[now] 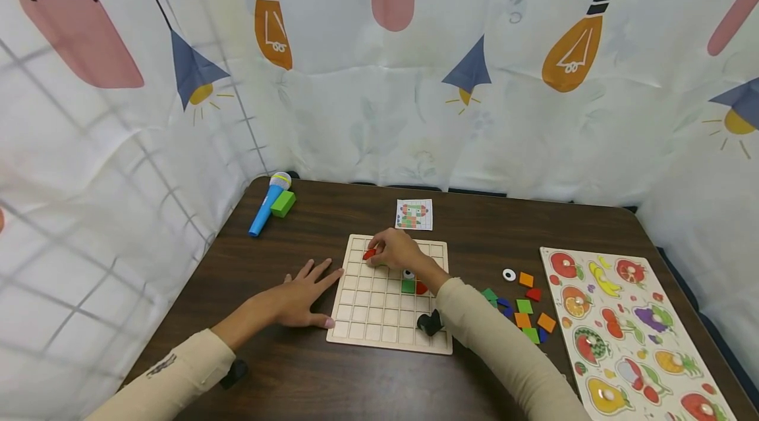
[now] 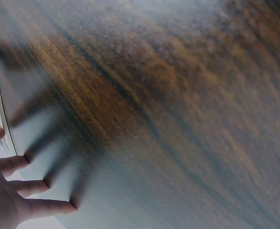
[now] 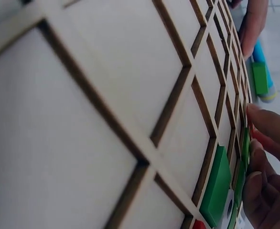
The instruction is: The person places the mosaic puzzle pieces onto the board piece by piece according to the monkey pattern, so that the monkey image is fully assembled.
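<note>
A pale wooden grid board (image 1: pixel 366 317) lies on the dark table. Over its far left corner my right hand (image 1: pixel 398 252) pinches a small red piece (image 1: pixel 369 254) between thumb and fingers; whether the piece touches the board I cannot tell. With fingers spread, my left hand (image 1: pixel 296 301) rests at the board's left edge, thumb and a fingertip touching it. On the board sit a green square block (image 1: pixel 408 286), a red piece (image 1: pixel 421 288) and a white disc (image 1: pixel 408 274) with a dark centre. The right wrist view shows the green block (image 3: pixel 214 186) close up; my right hand and forearm hide other cells.
A printed pattern card (image 1: pixel 414 214) lies beyond the board. Loose coloured pieces (image 1: pixel 524 306) and a white ring piece (image 1: pixel 508 275) are scattered to the right, beside a fruit puzzle board (image 1: pixel 601 371). A blue toy microphone (image 1: pixel 268 208) and a green block (image 1: pixel 283 203) lie far left.
</note>
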Action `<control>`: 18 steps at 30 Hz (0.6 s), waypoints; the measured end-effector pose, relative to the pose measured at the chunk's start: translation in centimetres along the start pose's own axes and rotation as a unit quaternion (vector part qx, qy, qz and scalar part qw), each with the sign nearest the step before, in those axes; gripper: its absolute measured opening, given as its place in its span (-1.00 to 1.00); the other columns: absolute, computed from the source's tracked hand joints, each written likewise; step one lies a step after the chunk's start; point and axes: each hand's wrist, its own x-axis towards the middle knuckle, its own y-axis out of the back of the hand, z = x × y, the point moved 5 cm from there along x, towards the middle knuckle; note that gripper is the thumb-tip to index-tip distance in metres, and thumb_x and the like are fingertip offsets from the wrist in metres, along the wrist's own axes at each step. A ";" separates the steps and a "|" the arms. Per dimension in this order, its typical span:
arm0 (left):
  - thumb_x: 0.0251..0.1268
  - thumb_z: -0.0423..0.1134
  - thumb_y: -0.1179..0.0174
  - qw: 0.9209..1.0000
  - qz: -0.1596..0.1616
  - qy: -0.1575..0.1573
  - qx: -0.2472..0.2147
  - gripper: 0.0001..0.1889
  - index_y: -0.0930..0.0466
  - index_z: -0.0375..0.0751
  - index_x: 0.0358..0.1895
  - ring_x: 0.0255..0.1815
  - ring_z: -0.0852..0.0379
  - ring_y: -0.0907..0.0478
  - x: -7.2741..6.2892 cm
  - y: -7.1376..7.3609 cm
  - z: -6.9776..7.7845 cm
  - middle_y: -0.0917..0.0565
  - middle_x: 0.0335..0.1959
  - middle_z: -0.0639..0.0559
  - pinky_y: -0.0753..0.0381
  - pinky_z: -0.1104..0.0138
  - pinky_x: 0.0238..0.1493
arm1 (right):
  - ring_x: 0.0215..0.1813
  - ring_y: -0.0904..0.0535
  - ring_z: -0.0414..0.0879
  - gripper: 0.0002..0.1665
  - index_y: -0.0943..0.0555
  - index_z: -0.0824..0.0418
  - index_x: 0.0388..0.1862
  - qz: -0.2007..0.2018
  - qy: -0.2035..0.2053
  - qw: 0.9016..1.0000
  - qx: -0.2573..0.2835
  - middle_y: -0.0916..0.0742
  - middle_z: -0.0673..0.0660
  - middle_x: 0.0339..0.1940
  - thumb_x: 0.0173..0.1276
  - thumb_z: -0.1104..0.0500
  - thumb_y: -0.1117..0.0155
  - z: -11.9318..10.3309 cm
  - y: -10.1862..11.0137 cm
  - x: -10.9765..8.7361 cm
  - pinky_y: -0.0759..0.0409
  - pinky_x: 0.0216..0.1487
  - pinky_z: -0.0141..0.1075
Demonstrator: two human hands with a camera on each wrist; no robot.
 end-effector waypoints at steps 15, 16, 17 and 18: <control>0.21 0.37 -0.24 1.000 -0.005 0.001 0.001 0.05 0.07 0.02 0.64 0.58 -0.54 0.15 0.1 0.0 0.0 0.09 0.65 -0.29 -0.09 -0.56 0.23 | -0.42 -0.52 -0.20 -0.76 -0.79 0.04 -0.13 0.000 -0.005 0.999 -0.032 -0.69 -0.08 -0.39 0.26 0.00 -0.51 0.1 0.4 -0.2 -0.48 -0.40 -0.34; 0.22 0.37 -0.24 1.000 -0.005 0.001 0.001 0.05 0.07 0.01 0.64 0.58 -0.54 0.16 0.1 0.0 0.0 0.10 0.65 -0.29 -0.10 -0.56 0.23 | -0.41 -0.53 -0.20 -0.76 -0.79 0.05 -0.12 -0.002 -0.004 0.999 -0.034 -0.69 -0.07 -0.38 0.27 0.01 -0.51 0.1 0.4 -0.2 -0.49 -0.39 -0.34; 0.21 0.37 -0.24 1.000 -0.006 0.002 0.002 0.05 0.07 0.02 0.64 0.58 -0.54 0.16 0.1 0.0 0.0 0.10 0.65 -0.29 -0.10 -0.56 0.23 | -0.39 -0.53 -0.20 -0.75 -0.80 0.04 -0.11 -0.003 -0.005 0.999 -0.035 -0.70 -0.07 -0.36 0.27 0.01 -0.50 0.1 0.4 -0.2 -0.49 -0.37 -0.34; 0.21 0.37 -0.24 1.000 -0.007 0.002 0.001 0.06 0.07 0.02 0.64 0.58 -0.53 0.16 0.1 -0.1 0.0 0.10 0.65 -0.29 -0.10 -0.56 0.23 | -0.38 -0.54 -0.20 -0.75 -0.80 0.04 -0.11 -0.005 -0.005 0.999 -0.036 -0.71 -0.07 -0.34 0.27 0.01 -0.50 0.0 0.4 -0.2 -0.50 -0.36 -0.34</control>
